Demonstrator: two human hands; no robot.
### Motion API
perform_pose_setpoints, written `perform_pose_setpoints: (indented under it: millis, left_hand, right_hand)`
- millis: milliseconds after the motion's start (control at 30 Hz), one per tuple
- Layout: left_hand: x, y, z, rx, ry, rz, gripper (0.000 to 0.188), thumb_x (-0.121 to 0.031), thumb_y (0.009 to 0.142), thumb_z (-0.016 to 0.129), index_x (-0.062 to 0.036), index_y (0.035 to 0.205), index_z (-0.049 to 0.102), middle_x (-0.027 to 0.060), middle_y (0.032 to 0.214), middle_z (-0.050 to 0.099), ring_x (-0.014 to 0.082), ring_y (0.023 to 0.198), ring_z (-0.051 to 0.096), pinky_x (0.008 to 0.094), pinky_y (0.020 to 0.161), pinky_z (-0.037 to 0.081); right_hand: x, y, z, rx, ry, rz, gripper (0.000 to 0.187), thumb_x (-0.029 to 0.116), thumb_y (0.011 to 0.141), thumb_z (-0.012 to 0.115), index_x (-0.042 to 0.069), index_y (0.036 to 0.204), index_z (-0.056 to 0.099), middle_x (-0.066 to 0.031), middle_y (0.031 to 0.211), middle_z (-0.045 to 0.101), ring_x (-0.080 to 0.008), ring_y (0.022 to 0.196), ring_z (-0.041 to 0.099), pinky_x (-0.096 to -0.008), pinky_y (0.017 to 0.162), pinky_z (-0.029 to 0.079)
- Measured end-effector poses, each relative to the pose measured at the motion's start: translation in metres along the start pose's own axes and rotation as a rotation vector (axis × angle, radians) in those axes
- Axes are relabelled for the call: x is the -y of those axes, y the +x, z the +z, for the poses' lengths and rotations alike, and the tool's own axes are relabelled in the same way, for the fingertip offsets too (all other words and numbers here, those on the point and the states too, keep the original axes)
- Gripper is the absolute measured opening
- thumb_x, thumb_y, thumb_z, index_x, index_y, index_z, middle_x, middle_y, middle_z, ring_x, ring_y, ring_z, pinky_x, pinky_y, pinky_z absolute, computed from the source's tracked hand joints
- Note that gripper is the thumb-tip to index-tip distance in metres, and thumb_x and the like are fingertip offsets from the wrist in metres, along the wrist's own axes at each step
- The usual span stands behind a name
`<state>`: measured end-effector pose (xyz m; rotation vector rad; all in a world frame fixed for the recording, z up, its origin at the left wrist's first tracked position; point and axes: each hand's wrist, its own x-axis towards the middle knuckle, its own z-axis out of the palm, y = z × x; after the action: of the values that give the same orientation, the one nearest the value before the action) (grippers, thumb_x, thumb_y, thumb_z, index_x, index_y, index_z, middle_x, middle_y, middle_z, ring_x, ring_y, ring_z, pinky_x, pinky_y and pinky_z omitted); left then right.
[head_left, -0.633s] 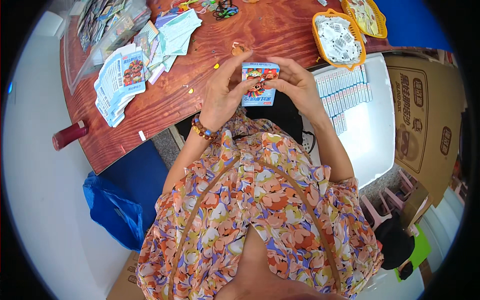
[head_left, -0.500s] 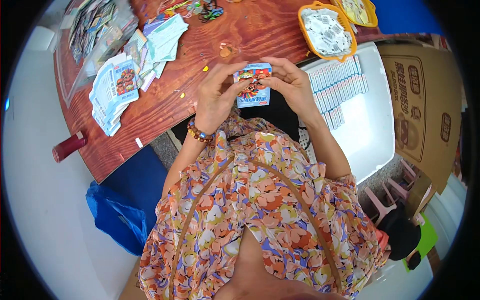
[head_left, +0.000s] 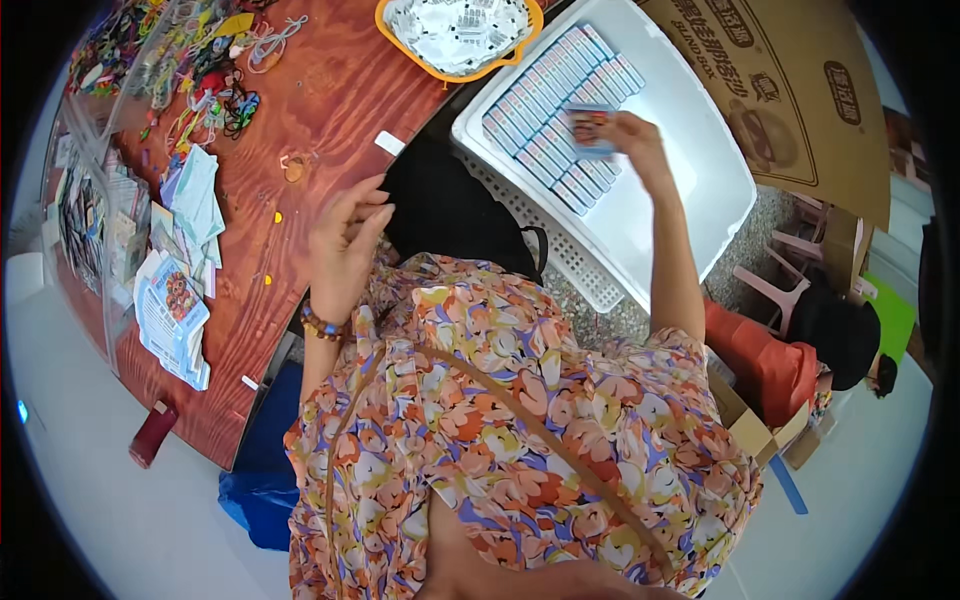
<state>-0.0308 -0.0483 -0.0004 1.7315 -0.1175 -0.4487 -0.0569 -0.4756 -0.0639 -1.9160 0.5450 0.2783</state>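
My right hand (head_left: 640, 148) is closed on a small light-blue box (head_left: 592, 132) with a colourful picture, blurred by motion. It holds the box over a white plastic bin (head_left: 690, 190), where similar thin boxes (head_left: 550, 88) stand packed in rows. Near the table's edge, my left hand (head_left: 345, 240) hovers with fingers loosely bent and apart, nothing between them. A fanned pile of flat light-blue printed cartons (head_left: 172, 310) lies on the table to its left.
On the red-brown wooden table (head_left: 255, 330) lie colourful cords (head_left: 215, 100), card stacks and a dark red cylinder (head_left: 152, 435) at the edge. A yellow basket (head_left: 455, 72) of small white packets stands at the back. A large cardboard box (head_left: 790, 110) is at the right, pink stools (head_left: 775, 285) below it.
Both hands were on the box; now the left has let go, and the right has carried it over the white bin. The view has turned toward the right.
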Motion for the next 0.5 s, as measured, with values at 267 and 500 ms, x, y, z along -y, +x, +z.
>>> perform_pose_setpoints:
  millis: [267,500]
  left_hand:
    - [-0.012,-0.011,-0.01,-0.083,0.113,-0.068,0.036,-0.001,0.093,0.063,-0.0031,0.129,0.061,0.0075,0.108,0.065,0.0122,0.093,0.064,0.0256,0.08,0.053]
    - [0.011,-0.033,-0.048,-0.225,0.097,-0.035,0.034,-0.002,0.096,0.06,-0.0015,0.129,0.06,0.0086,0.11,0.066,0.015,0.094,0.065,0.0279,0.081,0.054]
  right_hand:
    - [-0.157,0.056,-0.004,-0.219,-0.872,0.356,0.032,0.036,0.091,0.06,0.017,0.116,0.069,-0.0138,0.114,0.07,-0.0339,0.104,0.066,-0.0435,0.09,0.052]
    - [-0.268,0.081,-0.03,-0.081,-0.899,-0.205,0.048,0.03,0.096,0.057,-0.001,0.133,0.054,-0.0227,0.133,0.058,-0.0377,0.126,0.052,-0.0444,0.109,0.039]
